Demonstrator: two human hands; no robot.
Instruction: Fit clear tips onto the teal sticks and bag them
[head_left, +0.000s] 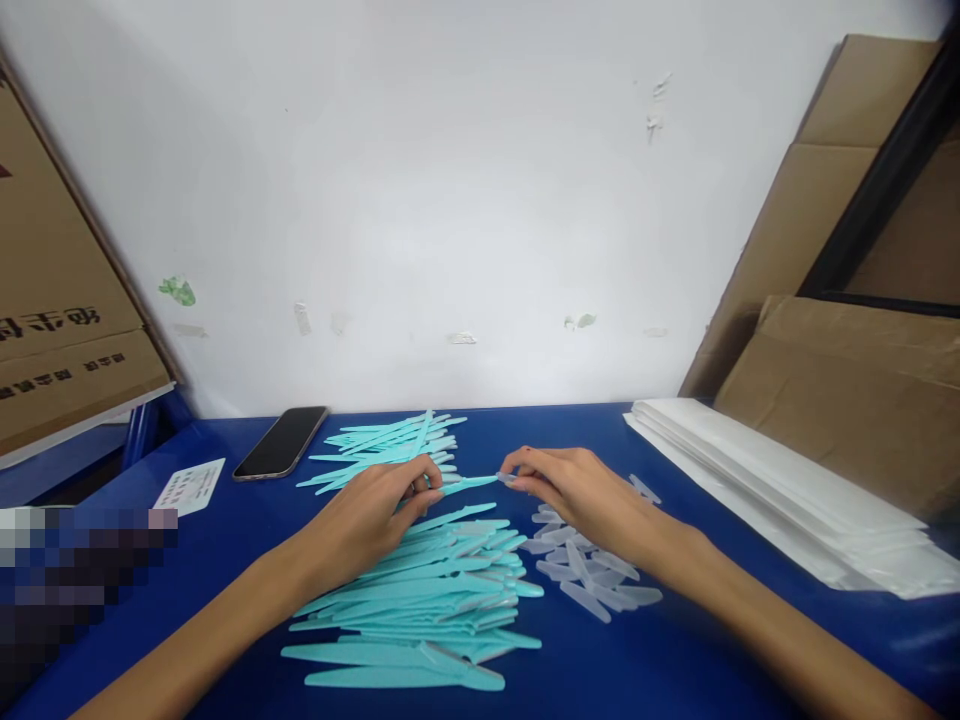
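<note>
My left hand point(397, 497) pinches a turquoise eyebrow razor point(471, 484) by its handle, the blade end pointing right. At that end, my right hand point(566, 490) pinches a small translucent blade cap point(506, 477) between thumb and fingers. The cap meets the razor's tip; how far it covers the blade I cannot tell. Below my left hand lies a large pile of turquoise razors point(420, 590). Beyond that hand is a smaller pile of razors point(390, 440). Under and beside my right hand lie several loose translucent caps point(589, 575).
A phone point(281, 443) and a white printed card point(190, 486) lie at the left on the blue table point(720, 640). White folded sheets point(780, 490) are stacked at the right. Cardboard point(847, 380) leans at the right, with a cardboard box point(67, 290) at the left. A white wall point(465, 200) stands behind.
</note>
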